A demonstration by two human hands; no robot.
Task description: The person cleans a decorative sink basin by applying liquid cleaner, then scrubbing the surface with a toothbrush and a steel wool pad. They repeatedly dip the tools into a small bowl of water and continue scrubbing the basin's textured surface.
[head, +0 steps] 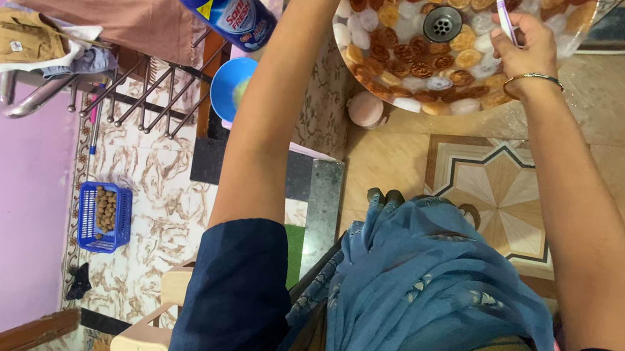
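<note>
White brush handle (504, 8) slanting over pebble-patterned sink (393, 65).

Both arms reach from the bottom of the frame towards the top, bare from the elbow-length dark blue sleeves onward. The left forearm (268, 112) runs up the middle-left, almost straight, and its hand is cut off by the top edge. The right forearm (592, 215) slants up from the lower right corner. The right hand (522, 46), at upper right, has its fingers curled tightly around a thin stick (504, 8), knuckles facing the camera.
</note>
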